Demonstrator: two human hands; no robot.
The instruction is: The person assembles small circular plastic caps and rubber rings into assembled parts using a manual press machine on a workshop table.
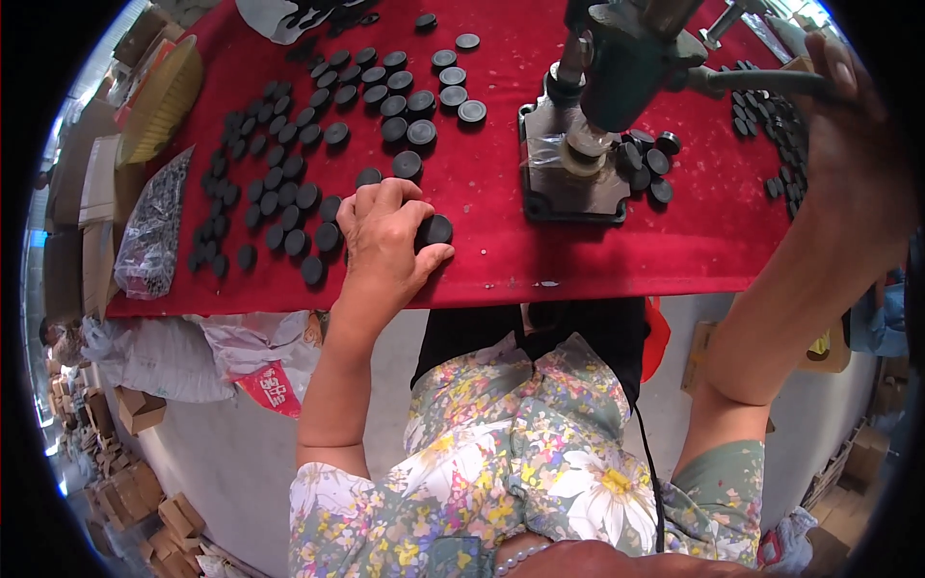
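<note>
At lower centre, a short-sleeved grey-green shirt (525, 448) carries white daisies and small multicoloured blossoms; pale round beads (521, 557) edge the neckline; black trousers (464, 334).

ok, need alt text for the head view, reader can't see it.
A person's right hand grips the lever of a dark green bench press while the left hand is at a round black cap on a red tablecloth. Many similar caps lie left of the press, with smaller groups right.
</note>
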